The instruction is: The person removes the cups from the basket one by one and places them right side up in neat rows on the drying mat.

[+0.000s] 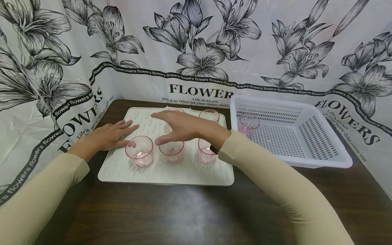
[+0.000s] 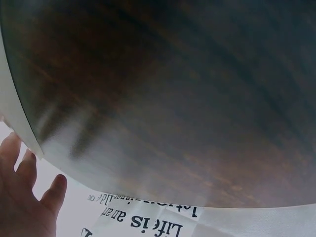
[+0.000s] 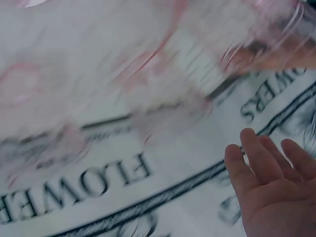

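My left hand [image 1: 111,135] is at the left edge of a white ribbed drying mat [image 1: 165,178], fingers spread, its thumb by a pink-tinted clear glass [image 1: 140,153]. Whether that thumb touches the glass I cannot tell. Over the middle of the mat reaches my right hand [image 1: 180,125], thumb apart from the fingers and nothing held. Below it stands a second glass [image 1: 173,154]; a third [image 1: 207,156] is by the right wrist. Farther back are another glass [image 1: 209,115] and one [image 1: 175,109] mostly hidden by the right hand. The right wrist view shows the right hand [image 3: 276,192] with straight fingers.
To the right of the mat is a white perforated plastic basket [image 1: 294,160] with one pink glass [image 1: 249,123] at its left side. Dark wooden tabletop [image 1: 171,214] lies in front. A flower-printed cloth [image 1: 196,68] hangs behind and along the sides.
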Demonstrator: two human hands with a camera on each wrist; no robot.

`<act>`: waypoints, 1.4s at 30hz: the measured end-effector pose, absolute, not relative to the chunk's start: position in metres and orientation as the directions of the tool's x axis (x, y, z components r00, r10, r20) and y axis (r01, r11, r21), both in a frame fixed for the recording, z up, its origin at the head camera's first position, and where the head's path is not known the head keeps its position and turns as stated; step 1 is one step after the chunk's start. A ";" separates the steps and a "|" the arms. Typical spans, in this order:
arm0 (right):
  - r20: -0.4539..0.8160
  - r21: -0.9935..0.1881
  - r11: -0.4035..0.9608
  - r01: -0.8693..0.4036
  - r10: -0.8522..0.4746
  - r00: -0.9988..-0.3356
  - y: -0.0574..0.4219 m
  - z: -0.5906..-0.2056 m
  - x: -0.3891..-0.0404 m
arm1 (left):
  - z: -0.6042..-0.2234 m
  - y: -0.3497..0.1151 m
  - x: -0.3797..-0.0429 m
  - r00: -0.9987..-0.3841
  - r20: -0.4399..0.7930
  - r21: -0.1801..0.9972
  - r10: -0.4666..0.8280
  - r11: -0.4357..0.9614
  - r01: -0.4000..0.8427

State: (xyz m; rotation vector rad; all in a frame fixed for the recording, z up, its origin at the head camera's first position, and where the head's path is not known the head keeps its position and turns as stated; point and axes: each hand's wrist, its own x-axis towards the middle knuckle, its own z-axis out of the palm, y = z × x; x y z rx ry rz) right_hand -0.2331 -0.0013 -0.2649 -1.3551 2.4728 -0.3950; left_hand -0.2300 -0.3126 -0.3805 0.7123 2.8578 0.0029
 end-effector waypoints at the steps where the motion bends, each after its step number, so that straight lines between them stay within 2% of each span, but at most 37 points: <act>1: -0.110 -0.386 0.524 -0.759 -0.843 -0.526 0.006 -0.261 -0.236 | -0.381 -0.313 -0.230 -0.864 -0.188 0.048 0.467 0.883 0.467; 7: -0.090 -0.436 0.597 -0.673 -0.773 -0.628 0.063 -0.241 -0.252 | -0.380 -0.312 -0.229 -0.864 -0.189 0.052 0.466 0.884 0.465; 13: -0.073 -0.434 0.690 -0.580 -0.668 -0.740 0.133 -0.237 -0.271 | -0.377 -0.312 -0.228 -0.859 -0.188 0.045 0.476 0.878 0.476; 18: -0.063 -0.446 0.726 -0.524 -0.609 -0.791 0.183 -0.239 -0.283 | -0.376 -0.312 -0.229 -0.860 -0.181 0.051 0.478 0.877 0.477; 24: -0.120 -0.549 0.702 -0.453 -0.603 -0.789 0.222 -0.247 -0.292 | -0.375 -0.311 -0.227 -0.858 -0.184 0.056 0.479 0.877 0.477; 28: -0.164 -0.569 0.695 -0.440 -0.619 -0.768 0.237 -0.257 -0.296 | -0.374 -0.310 -0.225 -0.860 -0.183 0.062 0.476 0.879 0.474; 34: -0.256 -0.533 0.740 -0.410 -0.603 -0.756 0.249 -0.275 -0.301 | -0.374 -0.310 -0.225 -0.865 -0.189 0.063 0.465 0.885 0.462; 42: -0.299 -0.482 0.783 -0.392 -0.568 -0.766 0.252 -0.285 -0.305 | -0.375 -0.309 -0.225 -0.866 -0.180 0.057 0.466 0.884 0.463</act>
